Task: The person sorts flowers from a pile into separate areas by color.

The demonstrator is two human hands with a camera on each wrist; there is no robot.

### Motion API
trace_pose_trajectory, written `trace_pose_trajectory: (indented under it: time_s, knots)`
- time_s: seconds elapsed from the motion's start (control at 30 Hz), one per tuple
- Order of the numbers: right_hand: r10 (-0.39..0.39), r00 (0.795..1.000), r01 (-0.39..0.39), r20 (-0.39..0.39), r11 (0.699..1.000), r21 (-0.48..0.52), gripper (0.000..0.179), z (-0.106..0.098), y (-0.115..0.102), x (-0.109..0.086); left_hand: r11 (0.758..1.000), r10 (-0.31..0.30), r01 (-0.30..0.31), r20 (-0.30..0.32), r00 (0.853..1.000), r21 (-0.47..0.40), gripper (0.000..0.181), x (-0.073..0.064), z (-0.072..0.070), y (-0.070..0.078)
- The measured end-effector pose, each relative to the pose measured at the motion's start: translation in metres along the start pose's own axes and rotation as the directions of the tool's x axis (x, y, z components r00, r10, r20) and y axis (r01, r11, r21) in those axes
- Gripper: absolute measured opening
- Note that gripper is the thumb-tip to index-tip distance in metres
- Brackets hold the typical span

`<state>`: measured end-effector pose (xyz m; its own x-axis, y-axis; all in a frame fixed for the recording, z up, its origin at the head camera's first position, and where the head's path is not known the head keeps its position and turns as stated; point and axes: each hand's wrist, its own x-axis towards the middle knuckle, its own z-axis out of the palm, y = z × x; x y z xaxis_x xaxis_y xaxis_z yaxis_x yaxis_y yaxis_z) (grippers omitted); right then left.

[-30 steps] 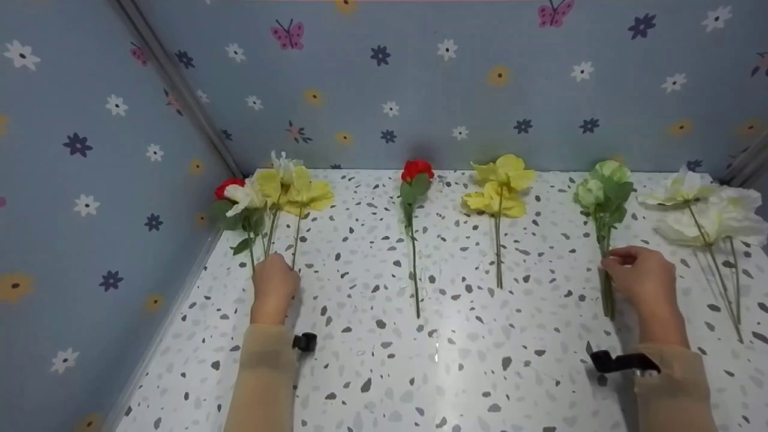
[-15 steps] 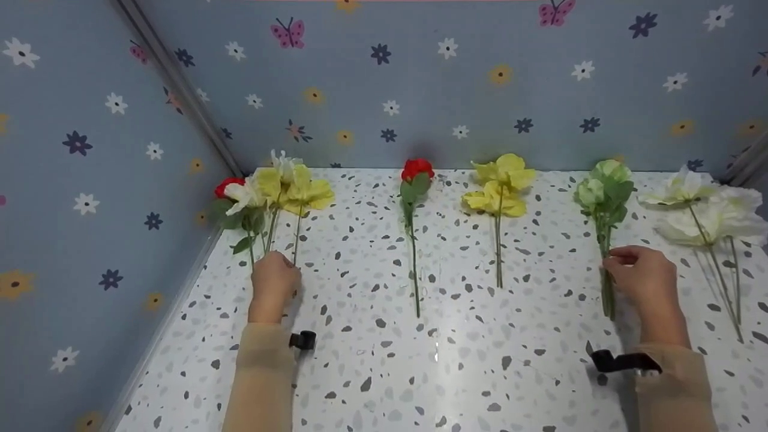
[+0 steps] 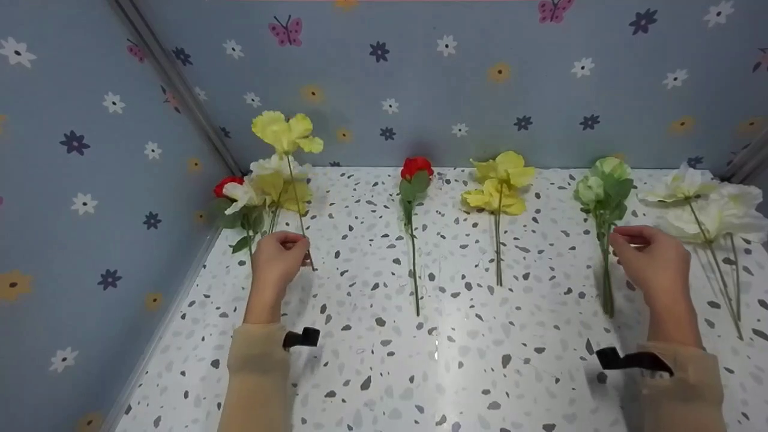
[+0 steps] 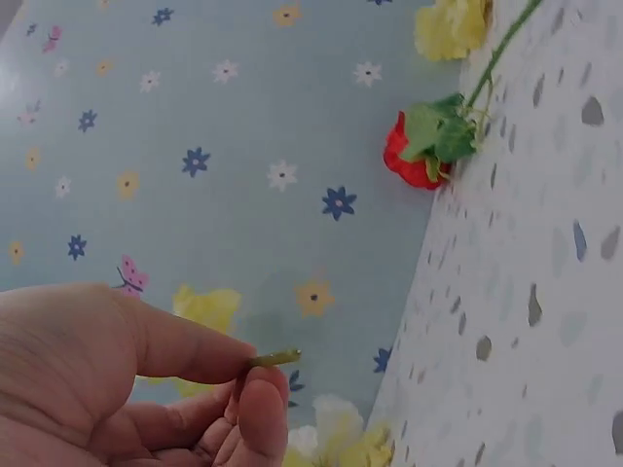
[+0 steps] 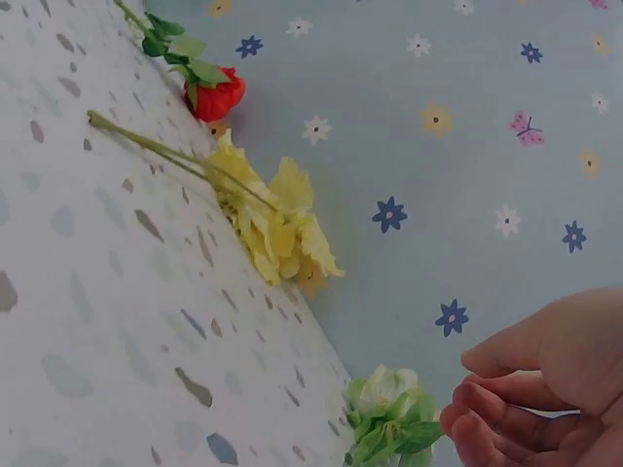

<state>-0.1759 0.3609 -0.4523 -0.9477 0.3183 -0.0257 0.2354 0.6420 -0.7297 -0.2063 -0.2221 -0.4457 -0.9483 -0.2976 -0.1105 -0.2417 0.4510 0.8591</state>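
Between thumb and forefinger, my left hand pinches the stem of a yellow artificial flower, whose bloom stands raised against the back wall. In the left wrist view the cut end of that stem pokes out past the fingertips. Below it lies a mixed group of flowers: a red rose, white blooms and another yellow flower. My right hand hovers beside the pale green flowers, its fingers loosely curled with nothing visible in them. The right wrist view shows a gap between thumb and fingers.
On the speckled white table lie a single red rose, a pair of yellow flowers and large white flowers at far right. Blue patterned walls stand behind and at the left.
My left hand has lifted one yellow flower up from the left group, tilting its bloom toward the wall. My right hand has shifted slightly up and right, off the green flowers' stems.
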Motion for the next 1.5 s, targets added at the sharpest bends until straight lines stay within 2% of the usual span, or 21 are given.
trace_pose_trajectory:
  time_s: [0.13,0.23,0.33,0.47,0.57,0.67,0.83,1.03,1.27,1.37,1.5]
  knots:
    - [-0.020,0.999,0.024,-0.030,0.992,0.121,0.051,0.003,-0.019,-0.006,0.991,0.096,-0.099,-0.043,0.994,-0.093,0.019,-0.011,0.015,0.016]
    - [-0.059,0.998,0.064,-0.028,0.964,0.260,0.043,0.012,-0.034,-0.012,0.971,0.160,-0.167,-0.052,0.986,-0.172,0.014,-0.021,0.031,0.027]
    - [-0.110,0.994,0.106,-0.011,0.920,0.377,0.037,0.025,-0.048,-0.017,0.951,0.201,-0.201,-0.024,0.979,-0.236,0.011,-0.031,0.051,0.036]
    - [-0.176,0.984,0.148,0.018,0.876,0.459,0.037,0.049,-0.065,-0.027,0.932,0.260,-0.238,0.047,0.965,-0.272,0.009,-0.046,0.079,0.043]
    - [-0.221,0.973,0.164,0.058,0.851,0.499,0.036,0.069,-0.077,-0.036,0.914,0.324,-0.281,0.110,0.940,-0.293,0.008,-0.058,0.099,0.045]
    - [-0.249,0.961,0.152,0.122,0.841,0.520,0.033,0.088,-0.088,-0.045,0.899,0.374,-0.310,0.175,0.911,-0.310,0.008,-0.069,0.115,0.045]
    - [-0.271,0.938,0.120,0.214,0.837,0.534,0.028,0.116,-0.100,-0.061,0.889,0.422,-0.333,0.277,0.863,-0.316,0.009,-0.087,0.138,0.045]
    - [-0.310,0.923,0.138,0.228,0.820,0.556,0.028,0.136,-0.106,-0.074,0.882,0.457,-0.357,0.368,0.810,-0.308,0.010,-0.102,0.155,0.044]
    - [-0.359,0.910,0.154,0.206,0.756,0.636,0.025,0.143,-0.108,-0.080,0.872,0.480,-0.358,0.443,0.757,-0.334,0.011,-0.113,0.164,0.044]
    - [-0.363,0.912,0.159,0.190,0.740,0.654,0.022,0.144,-0.109,-0.082,0.868,0.488,-0.359,0.456,0.745,-0.343,0.011,-0.116,0.166,0.044]
    - [-0.346,0.921,0.148,0.178,0.736,0.661,0.019,0.144,-0.110,-0.083,0.871,0.481,-0.347,0.462,0.745,-0.347,0.011,-0.118,0.168,0.044]
